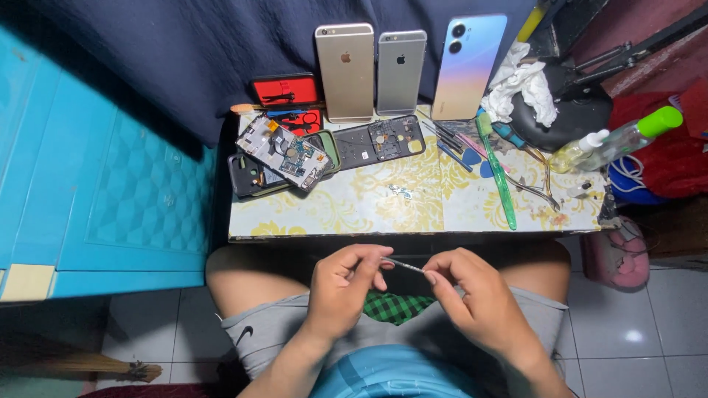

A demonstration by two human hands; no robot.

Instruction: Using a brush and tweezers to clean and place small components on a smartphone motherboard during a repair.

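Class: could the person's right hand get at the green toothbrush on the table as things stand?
Probably yes. The green toothbrush lies uncovered near the table's front edge, but the right hand pinches a thin metal tool with the left hand.

Yellow-floral white table (pixel 383 203), green toothbrush (pixel 498 173), turquoise cabinet (pixel 110 191)

One head-worn camera, looking steeply down over the lap.

It sits on the seated person's head and faces forward and downward, close enough that both forearms run out of the bottom edge. The small table (pixel 413 199) crosses the middle of the view, its far edge against a dark blue cloth (pixel 184 66). Tiled floor (pixel 641 324) shows lower right. No second view shares the scene.
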